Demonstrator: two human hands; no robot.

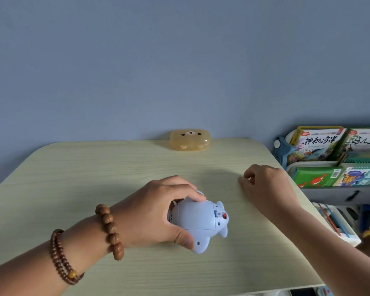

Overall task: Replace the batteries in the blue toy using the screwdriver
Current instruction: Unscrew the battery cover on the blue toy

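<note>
The blue toy (199, 223) lies on its back on the pale wooden table (94, 178), underside up, with a small red switch showing at its right end. My left hand (156, 210) grips it from the left, fingers over the top and thumb on the near side. To the right, my right hand (267, 186) rests on the table with its fingers curled under. I cannot tell whether anything is inside that hand. No screwdriver or batteries show anywhere.
An amber plastic box with a bear face (190, 139) sits at the table's far edge by the blue wall. A rack of children's books (333, 159) stands beyond the table's right edge. A white bin with pens (335, 225) sits below it.
</note>
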